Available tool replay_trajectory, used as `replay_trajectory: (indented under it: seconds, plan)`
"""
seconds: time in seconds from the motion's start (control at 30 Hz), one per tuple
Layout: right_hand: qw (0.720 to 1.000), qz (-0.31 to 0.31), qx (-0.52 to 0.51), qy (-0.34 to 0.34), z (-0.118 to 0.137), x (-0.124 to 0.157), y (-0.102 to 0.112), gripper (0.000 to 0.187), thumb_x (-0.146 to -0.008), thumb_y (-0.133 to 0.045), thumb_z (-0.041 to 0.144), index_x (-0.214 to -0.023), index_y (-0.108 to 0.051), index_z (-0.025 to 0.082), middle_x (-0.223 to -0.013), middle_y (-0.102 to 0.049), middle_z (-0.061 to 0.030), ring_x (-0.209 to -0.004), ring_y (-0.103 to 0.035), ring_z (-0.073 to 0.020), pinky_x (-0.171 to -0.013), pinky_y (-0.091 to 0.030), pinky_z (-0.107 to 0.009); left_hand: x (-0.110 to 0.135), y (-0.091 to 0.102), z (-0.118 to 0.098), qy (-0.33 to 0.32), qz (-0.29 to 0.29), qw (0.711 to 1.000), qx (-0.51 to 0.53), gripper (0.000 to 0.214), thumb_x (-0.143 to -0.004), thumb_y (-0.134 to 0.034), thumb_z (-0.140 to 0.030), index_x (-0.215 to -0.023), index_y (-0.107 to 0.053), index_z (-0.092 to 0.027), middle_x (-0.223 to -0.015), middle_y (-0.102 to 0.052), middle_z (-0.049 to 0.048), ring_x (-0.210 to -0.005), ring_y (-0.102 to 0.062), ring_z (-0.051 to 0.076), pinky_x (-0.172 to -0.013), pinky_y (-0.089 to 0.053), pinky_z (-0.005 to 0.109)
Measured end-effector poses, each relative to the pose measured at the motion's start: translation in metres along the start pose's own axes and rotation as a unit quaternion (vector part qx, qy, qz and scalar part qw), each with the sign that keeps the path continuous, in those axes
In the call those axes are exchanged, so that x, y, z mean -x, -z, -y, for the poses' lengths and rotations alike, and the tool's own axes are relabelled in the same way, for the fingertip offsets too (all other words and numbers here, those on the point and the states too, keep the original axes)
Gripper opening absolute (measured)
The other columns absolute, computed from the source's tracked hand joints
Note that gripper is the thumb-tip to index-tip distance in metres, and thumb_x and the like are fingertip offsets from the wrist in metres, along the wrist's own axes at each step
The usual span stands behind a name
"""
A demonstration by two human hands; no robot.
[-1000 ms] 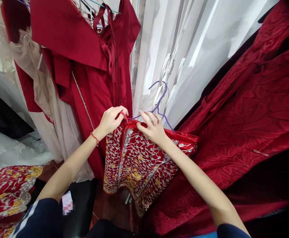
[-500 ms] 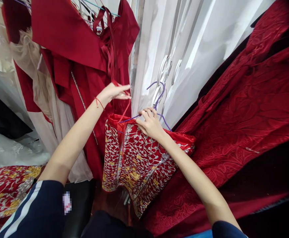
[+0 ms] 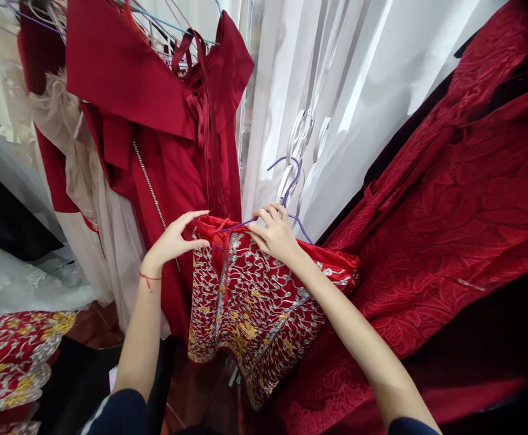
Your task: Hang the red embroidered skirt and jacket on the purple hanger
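A red strapless bodice [image 3: 250, 290], covered in silver and gold embroidery, hangs tilted from a purple hanger [image 3: 293, 181]. My right hand [image 3: 270, 229] is closed around the hanger's bar at the bodice's top edge, just left of the hook's base. At the bodice's upper left corner is my left hand [image 3: 177, 238], thumb and fingers apart in a C shape. Whether its fingertips touch the fabric I cannot tell. A thin red ribbon [image 3: 226, 266] falls down the front of the bodice from the hanger's left end.
Dark red dresses [image 3: 155, 109] hang on a crowded rack at the left. White hangers [image 3: 298, 139] stand against the white curtain [image 3: 282, 66] behind. On the right hangs a patterned red gown [image 3: 486, 199]. Another embroidered red garment [image 3: 14, 356] lies at lower left, beside black material.
My left hand has come down from above the bodice to its upper left corner, and the ribbon it had raised now hangs down. My right hand stays on the hanger.
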State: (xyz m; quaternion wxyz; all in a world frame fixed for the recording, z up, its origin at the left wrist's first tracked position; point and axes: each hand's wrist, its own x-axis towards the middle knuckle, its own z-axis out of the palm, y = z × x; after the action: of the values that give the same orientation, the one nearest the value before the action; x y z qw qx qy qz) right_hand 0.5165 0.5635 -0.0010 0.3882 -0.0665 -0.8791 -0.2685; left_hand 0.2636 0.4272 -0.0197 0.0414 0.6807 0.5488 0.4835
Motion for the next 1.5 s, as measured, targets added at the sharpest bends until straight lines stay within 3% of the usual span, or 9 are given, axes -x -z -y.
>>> replay_trajectory:
  seconds: [0.23,0.4,0.5,0.7,0.9,1.13,1.27,1.37,1.5]
  plan:
    - [0.998,-0.030,0.006,-0.047,0.007,-0.005,-0.008,0.021,-0.098,-0.046,0.025,-0.092,-0.066,0.022,-0.092,-0.060,-0.0055,-0.091,-0.048,-0.0217,-0.104,-0.030,-0.044,-0.009,-0.061,0.020,0.046,-0.192,0.980,0.008,0.041,-0.082,-0.066,-0.054,-0.099,-0.070,-0.017,-0.098,-0.076,0.0082,-0.091,-0.071,0.024,-0.088,-0.054,0.035]
    - [0.997,-0.033,0.007,-0.063,0.011,-0.004,-0.010,0.022,-0.098,-0.046,0.027,-0.091,-0.066,0.024,-0.090,-0.059,-0.0054,-0.094,-0.049,-0.0237,-0.104,-0.030,-0.046,-0.002,-0.068,0.008,0.060,-0.223,0.972,-0.052,0.037,-0.088,-0.061,-0.050,-0.111,-0.065,-0.021,-0.105,-0.075,0.0076,-0.091,-0.071,0.022,-0.087,-0.053,0.035]
    - [0.998,-0.026,0.004,-0.062,0.010,-0.003,-0.011,0.021,-0.098,-0.046,0.026,-0.093,-0.066,0.024,-0.092,-0.060,-0.0055,-0.095,-0.049,-0.0238,-0.105,-0.030,-0.047,0.005,-0.068,0.001,-0.011,-0.258,0.958,-0.125,0.053,-0.085,-0.067,-0.042,-0.132,-0.052,-0.022,-0.126,-0.067,0.0118,-0.115,-0.064,0.026,-0.101,-0.048,0.042]
    - [0.998,-0.032,0.008,-0.058,0.009,-0.003,-0.010,0.020,-0.098,-0.047,0.027,-0.090,-0.065,0.023,-0.094,-0.061,-0.0049,-0.094,-0.050,-0.0227,-0.105,-0.030,-0.047,0.002,-0.063,-0.008,-0.169,-0.134,0.948,-0.236,0.038,-0.088,-0.063,-0.030,-0.126,-0.062,-0.032,-0.145,-0.055,0.0068,-0.140,-0.044,0.028,-0.115,-0.032,0.052]
    - [0.997,-0.045,0.004,-0.059,0.012,-0.003,-0.008,0.020,-0.098,-0.048,0.028,-0.089,-0.066,0.022,-0.094,-0.061,-0.0052,-0.094,-0.048,-0.0224,-0.106,-0.030,-0.046,-0.007,-0.055,-0.025,-0.180,-0.152,0.963,-0.134,0.017,-0.089,-0.064,-0.038,-0.098,-0.074,-0.027,-0.111,-0.074,0.0047,-0.113,-0.064,0.023,-0.102,-0.044,0.046]
    - [0.997,-0.022,-0.012,-0.069,0.013,-0.003,-0.005,0.022,-0.098,-0.048,0.029,-0.090,-0.067,0.024,-0.094,-0.059,-0.0052,-0.097,-0.048,-0.0235,-0.106,-0.029,-0.048,-0.086,-0.017,-0.017,0.048,-0.183,0.981,0.038,0.048,-0.088,-0.050,-0.060,-0.081,-0.070,-0.018,-0.076,-0.073,0.0080,-0.077,-0.068,0.018,-0.077,-0.051,0.032]
    - [0.997,-0.012,-0.015,-0.073,0.013,-0.003,-0.004,0.020,-0.097,-0.049,0.029,-0.092,-0.068,0.023,-0.095,-0.059,-0.0059,-0.099,-0.047,-0.0240,-0.106,-0.028,-0.048,-0.103,0.007,0.023,0.227,0.011,0.969,-0.091,0.046,-0.059,-0.078,-0.063,-0.055,-0.060,-0.021,-0.044,-0.056,0.0005,-0.052,-0.060,0.019,-0.058,-0.045,0.029]
    - [0.997,-0.002,-0.015,-0.073,0.013,-0.003,-0.005,0.020,-0.097,-0.049,0.029,-0.093,-0.068,0.024,-0.095,-0.059,-0.0062,-0.100,-0.046,-0.0247,-0.106,-0.028,-0.048,-0.089,0.008,0.034,0.250,0.061,0.960,-0.113,0.049,-0.057,-0.076,-0.068,-0.055,-0.062,-0.021,-0.044,-0.058,0.0017,-0.052,-0.061,0.021,-0.055,-0.043,0.030]
    - [0.997,-0.014,-0.007,-0.070,0.011,-0.003,-0.007,0.021,-0.097,-0.049,0.030,-0.090,-0.068,0.024,-0.095,-0.059,-0.0058,-0.099,-0.048,-0.0243,-0.106,-0.029,-0.048,-0.066,-0.005,0.014,0.180,0.066,0.980,0.059,0.061,-0.081,-0.050,-0.074,-0.092,-0.074,-0.018,-0.086,-0.077,0.0095,-0.084,-0.070,0.024,-0.076,-0.052,0.033]
